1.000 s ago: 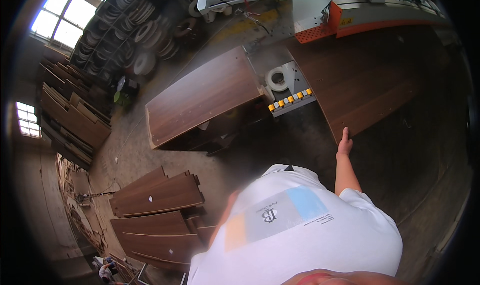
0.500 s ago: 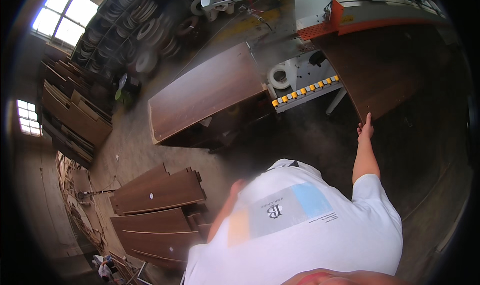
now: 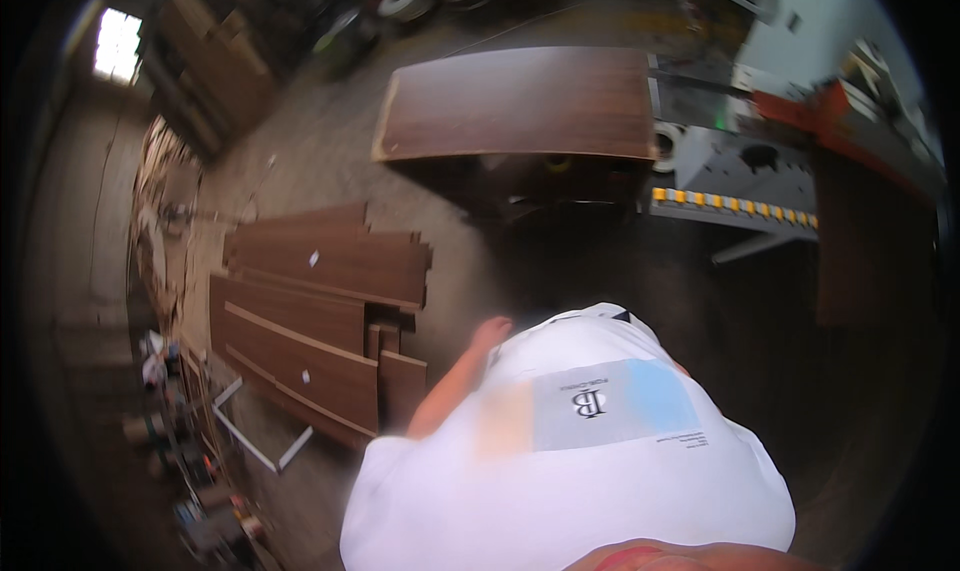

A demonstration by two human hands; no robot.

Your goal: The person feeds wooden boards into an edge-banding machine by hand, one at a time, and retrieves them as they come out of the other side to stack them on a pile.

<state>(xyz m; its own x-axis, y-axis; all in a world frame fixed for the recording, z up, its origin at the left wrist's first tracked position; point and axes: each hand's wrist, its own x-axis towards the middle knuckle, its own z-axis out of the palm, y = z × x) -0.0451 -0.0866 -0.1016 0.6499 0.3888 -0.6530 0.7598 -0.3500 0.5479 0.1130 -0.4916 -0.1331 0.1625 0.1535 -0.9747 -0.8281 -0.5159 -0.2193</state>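
Note:
My left hand (image 3: 489, 333) hangs beside my white shirt, blurred, touching no board; I cannot make out its fingers. Of my right arm only a sliver of skin shows at the right side of the shirt, and the hand itself is out of sight. Ahead of me is a low bench with a brown wood-look top panel (image 3: 520, 101). On the right, a large dark brown board (image 3: 865, 246) lies at the machine with the orange guard (image 3: 860, 121). Left of my left hand, brown boards (image 3: 330, 261) lie in a stack, some with pale edges.
A roller rail (image 3: 735, 205) with yellow rollers runs from the bench toward the machine. A second board stack (image 3: 300, 346) lies nearer on the left. Beyond it is a white angled frame (image 3: 262, 441). Rolls of edging (image 3: 406, 4) and leaning boards (image 3: 215, 61) stand at the back.
My right hand has let go of the large board's corner and gone out of sight. My view has swung left, so bench and machine sit further right. My left hand still hangs beside me.

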